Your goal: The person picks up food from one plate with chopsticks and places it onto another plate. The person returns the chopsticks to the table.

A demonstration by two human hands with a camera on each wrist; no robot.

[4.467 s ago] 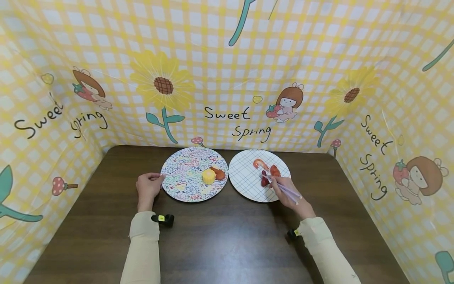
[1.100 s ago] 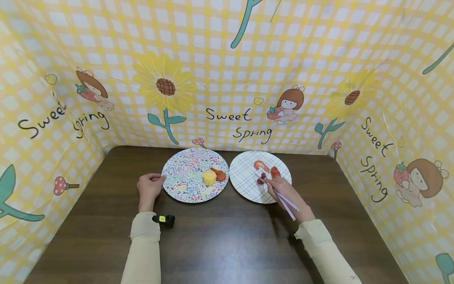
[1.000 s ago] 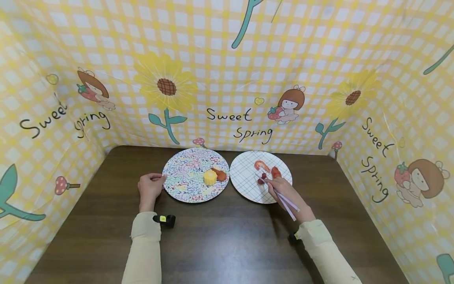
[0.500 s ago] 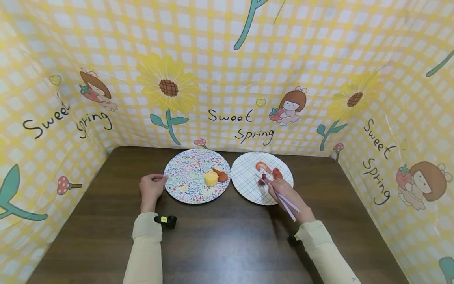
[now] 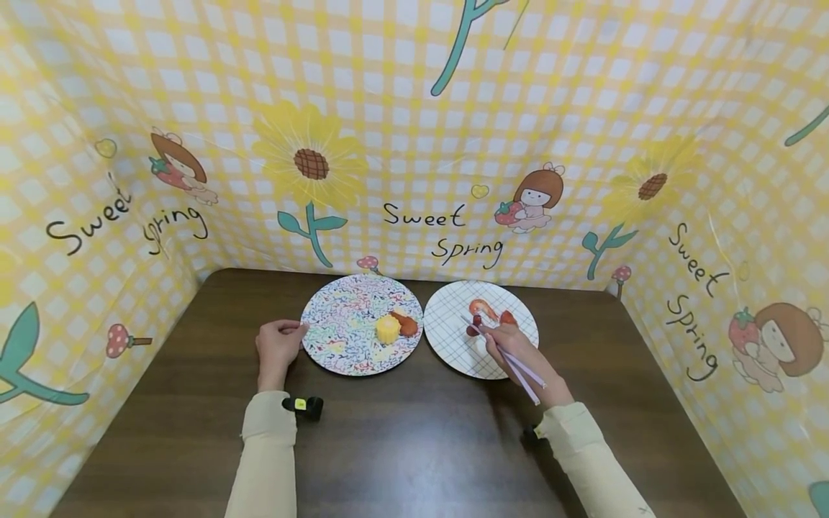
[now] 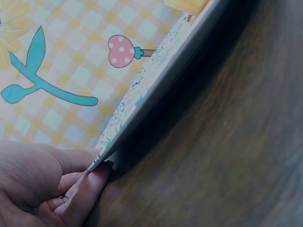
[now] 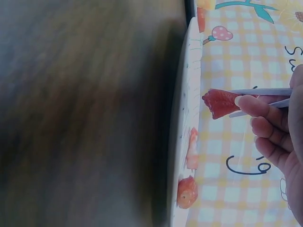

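Got my left hand (image 5: pixel 278 349) pinching the squiggly plate (image 5: pixel 343 327) by its rim, right hand (image 5: pixel 526 355) curled round chopsticks (image 5: pixel 522 383), with a dark red food piece (image 7: pixel 220 103) at their tips, just above the checked plate (image 5: pixel 447 331).

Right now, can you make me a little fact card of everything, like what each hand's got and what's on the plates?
Left hand: pinching the edge of the squiggle plate
Right hand: holding chopsticks
Chopsticks: dark red piece between them, over the grid plate
On squiggle plate: yellow piece, brown piece
On grid plate: shrimp, orange-red piece
Plates: side by side on a brown table
Backdrop: yellow checks, flowers, "Sweet Spring"
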